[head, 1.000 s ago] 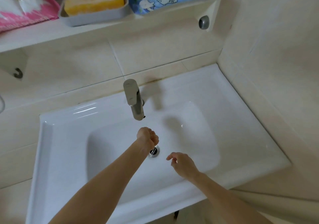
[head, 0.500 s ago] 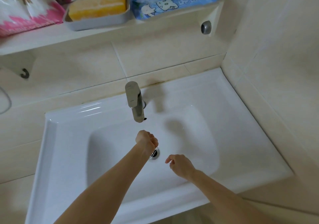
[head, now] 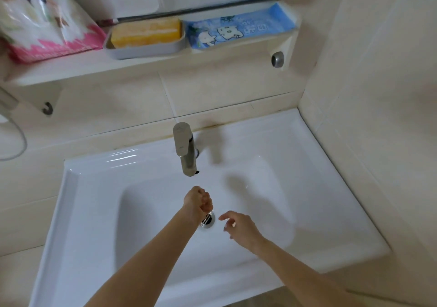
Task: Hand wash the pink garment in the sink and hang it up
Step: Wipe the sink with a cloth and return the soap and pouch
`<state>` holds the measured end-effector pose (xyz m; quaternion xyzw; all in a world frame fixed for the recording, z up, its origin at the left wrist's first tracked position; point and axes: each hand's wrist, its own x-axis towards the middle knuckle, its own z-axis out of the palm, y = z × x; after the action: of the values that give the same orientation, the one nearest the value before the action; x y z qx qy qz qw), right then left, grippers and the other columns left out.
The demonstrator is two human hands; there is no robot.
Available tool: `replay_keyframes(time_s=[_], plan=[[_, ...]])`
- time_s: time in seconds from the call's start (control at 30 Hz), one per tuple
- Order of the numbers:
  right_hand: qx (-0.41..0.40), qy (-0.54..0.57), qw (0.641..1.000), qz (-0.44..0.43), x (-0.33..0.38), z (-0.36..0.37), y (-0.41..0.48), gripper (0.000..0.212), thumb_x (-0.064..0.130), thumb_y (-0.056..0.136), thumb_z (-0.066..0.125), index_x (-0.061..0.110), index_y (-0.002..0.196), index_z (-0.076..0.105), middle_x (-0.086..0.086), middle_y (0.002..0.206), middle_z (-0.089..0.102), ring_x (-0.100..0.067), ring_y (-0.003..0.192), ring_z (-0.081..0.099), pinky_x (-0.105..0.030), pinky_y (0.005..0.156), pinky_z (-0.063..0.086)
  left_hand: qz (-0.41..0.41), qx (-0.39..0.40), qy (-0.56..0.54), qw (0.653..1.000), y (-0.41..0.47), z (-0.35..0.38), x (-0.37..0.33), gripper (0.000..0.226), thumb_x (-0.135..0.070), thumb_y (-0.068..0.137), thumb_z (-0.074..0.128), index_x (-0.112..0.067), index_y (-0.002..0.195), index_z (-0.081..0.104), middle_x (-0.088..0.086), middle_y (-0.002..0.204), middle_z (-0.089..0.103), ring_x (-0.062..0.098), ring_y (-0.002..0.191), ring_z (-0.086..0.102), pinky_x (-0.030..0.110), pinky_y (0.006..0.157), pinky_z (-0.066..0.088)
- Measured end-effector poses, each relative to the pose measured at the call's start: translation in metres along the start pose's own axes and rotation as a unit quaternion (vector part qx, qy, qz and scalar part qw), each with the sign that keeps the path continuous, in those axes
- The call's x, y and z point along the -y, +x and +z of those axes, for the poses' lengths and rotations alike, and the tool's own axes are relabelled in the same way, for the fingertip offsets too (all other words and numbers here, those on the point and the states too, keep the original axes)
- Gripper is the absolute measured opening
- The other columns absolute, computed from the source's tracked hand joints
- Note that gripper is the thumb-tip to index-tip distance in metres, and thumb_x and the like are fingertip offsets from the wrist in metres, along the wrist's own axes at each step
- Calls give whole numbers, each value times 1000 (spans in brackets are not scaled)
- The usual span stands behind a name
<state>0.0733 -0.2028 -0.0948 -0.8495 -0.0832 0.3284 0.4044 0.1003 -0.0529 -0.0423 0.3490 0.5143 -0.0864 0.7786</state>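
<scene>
The white sink (head: 99,188) fills the middle of the view, and its basin holds no garment. No pink garment shows anywhere. My left hand (head: 198,200) hangs below the steel faucet (head: 184,150) with its fingers curled into a loose fist, right over the metal drain (head: 207,220). Whether it holds the drain stopper I cannot tell. My right hand (head: 241,227) hovers just right of the drain, fingers relaxed and spread, holding nothing. No water runs from the spout.
A shelf (head: 71,70) above the sink carries a pink and white plastic bag (head: 40,23), a grey dish with an orange soap bar (head: 146,31) and a blue cartoon packet (head: 238,28). A tiled wall (head: 378,94) closes in the right side.
The view has tilted upward, showing more of the shelf. Both hands stay over the drain; my right hand's fingers have spread a little.
</scene>
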Motion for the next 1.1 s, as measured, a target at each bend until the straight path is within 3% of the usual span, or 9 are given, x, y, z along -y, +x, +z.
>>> replay_keyframes(time_s=[0.1, 0.17, 0.27, 0.47, 0.63, 0.73, 0.83, 0.93, 1.1], plan=[[-96, 200, 975, -30, 29, -20, -15, 23, 17, 96, 52, 30, 112, 62, -4, 99, 64, -11, 65, 61, -21, 63, 52, 2, 136, 87, 987, -22, -7, -4, 23, -8, 91, 51, -10, 70, 45, 7, 60, 43, 17, 54, 46, 24, 58, 44], [-105, 275, 954, -52, 47, -34, -26, 26, 29, 95, 56, 33, 120, 60, -1, 106, 63, -11, 71, 62, -21, 64, 52, 45, 226, 174, 957, -42, -8, -5, 9, -7, 74, 59, -8, 77, 50, 12, 76, 55, 21, 72, 55, 33, 82, 44], [-96, 291, 950, -65, 64, -51, -39, 38, 34, 82, 73, 24, 118, 64, -5, 108, 63, -16, 80, 67, -24, 65, 54, 103, 339, 297, 886, -75, -3, -9, 31, -18, 62, 64, -2, 87, 57, 21, 93, 57, 30, 90, 57, 35, 91, 43], [-209, 401, 886, -98, 91, -90, -74, 33, 27, 61, 75, 3, 68, 53, -9, 59, 54, -19, 56, 55, -25, 62, 50, 272, 244, 318, 875, -102, 5, -18, 15, -19, 90, 62, -5, 92, 66, 9, 93, 73, 26, 94, 68, 27, 76, 53], [-282, 390, 868, -119, 107, -116, -105, 28, 23, 63, 70, -1, 75, 61, -4, 73, 62, -14, 66, 56, -20, 63, 42, 347, 303, 342, 819, -130, 17, -32, 11, -17, 96, 52, -8, 101, 57, -5, 107, 70, 11, 105, 63, 29, 91, 48], [-295, 316, 886, -168, 122, -127, -125, 24, 19, 72, 75, -1, 77, 63, 7, 71, 63, -3, 64, 58, -11, 58, 42, 384, 380, 407, 737, -146, 31, -24, 25, -12, 91, 62, -13, 113, 50, -2, 107, 66, 7, 103, 60, 26, 87, 49], [-343, 191, 897, -202, 138, -138, -142, 16, 11, 84, 69, 10, 70, 62, 8, 64, 60, -5, 64, 55, -19, 63, 43, 432, 383, 432, 692, -158, 47, -17, 19, -18, 83, 71, -17, 94, 55, -10, 85, 65, 12, 85, 62, 26, 74, 52], [-422, 98, 870, -235, 151, -157, -159, 9, 13, 86, 67, 15, 77, 65, 9, 79, 65, -8, 77, 60, -22, 70, 47, 453, 369, 457, 670, -168, 64, -26, 20, -22, 86, 68, -23, 77, 51, -17, 66, 56, 9, 67, 54, 20, 63, 42], [-495, 219, 806, -239, 165, -191, -194, 20, 16, 95, 55, 3, 81, 48, 0, 58, 48, -14, 52, 45, -25, 50, 39, 465, 410, 483, 618, -192, 78, -45, 20, -36, 80, 68, -23, 77, 53, -3, 70, 54, 12, 67, 49, 25, 63, 37]])
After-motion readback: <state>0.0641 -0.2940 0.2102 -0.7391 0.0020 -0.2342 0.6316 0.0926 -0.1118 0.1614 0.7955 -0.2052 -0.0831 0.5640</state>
